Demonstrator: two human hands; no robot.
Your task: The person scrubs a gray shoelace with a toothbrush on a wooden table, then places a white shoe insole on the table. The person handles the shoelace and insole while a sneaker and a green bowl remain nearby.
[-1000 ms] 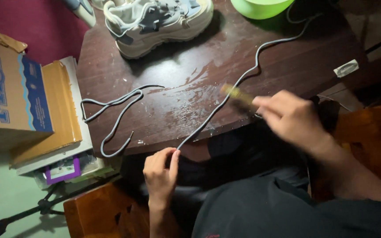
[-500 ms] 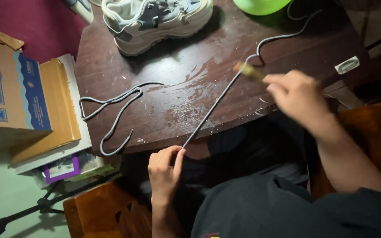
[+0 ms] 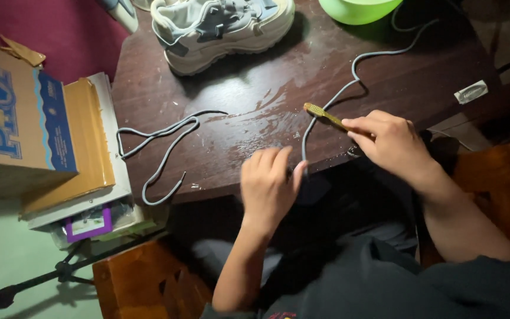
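Setting: a room in a home, used for a household chore.
Desk (image 3: 237,147): dark wood, worn and wet-streaked, centre of frame.
Shoe (image 3: 222,26): pale sneaker, unlaced, top centre of frame.
Laces (image 3: 160,142): grey, loose on the wet surface, left of centre.
Basin (image 3: 358,9): green plastic, top edge.
Clutter: cardboard box (image 3: 13,118) atop stacked books (image 3: 90,147), left of frame.
Seating: wooden chair (image 3: 143,283), lower left; orange-brown.
Wall: maroon, upper left.

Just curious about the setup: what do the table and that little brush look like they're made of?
Table: seemingly dark stained wood with a glossy finish, shining where wet. Brush, held in the right hand: yellowish handle, probably plastic; its bristles are too small to judge.
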